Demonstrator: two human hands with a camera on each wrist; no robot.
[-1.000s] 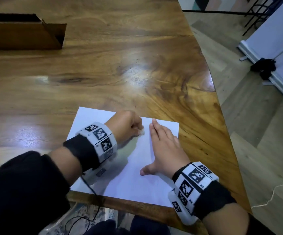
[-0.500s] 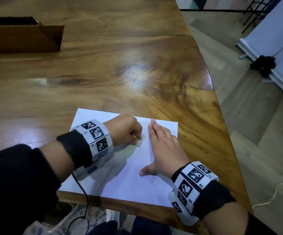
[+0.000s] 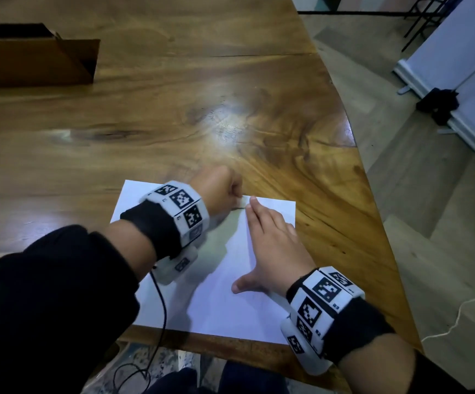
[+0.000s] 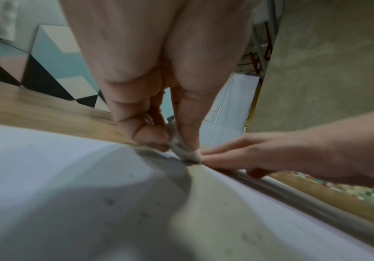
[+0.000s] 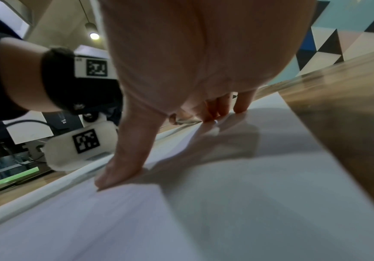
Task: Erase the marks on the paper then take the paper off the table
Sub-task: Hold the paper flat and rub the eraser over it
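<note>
Paper point(image 3: 225, 302), a single white sheet, lies flat at the near edge of the wooden table point(image 3: 173, 123), its near side almost level with the table's rim. We judge it light, thin and limp: it will slide on the glossy wood and crease or tear if rubbed without support, so it needs pinning close to wherever the eraser works. Marks are hard for us to make out; only faint specks show in the left wrist view.

Our right hand point(image 3: 273, 248) lies flat on the sheet, fingers straight and together, thumb spread, pressing it down. Our left hand point(image 3: 219, 191) is curled tightly, thumb and fingers pinching a small whitish eraser point(image 4: 187, 151) whose tip touches the paper at its far edge, just beside the right fingertips point(image 4: 217, 155).

For lifting it later, we would take hold at a free corner or at the near side, where a fingertip can get under it, pinching gently so the sheet does not buckle.

Farther off, an open cardboard box point(image 3: 31, 56) sits at the far left of the table, well apart from the paper.
</note>
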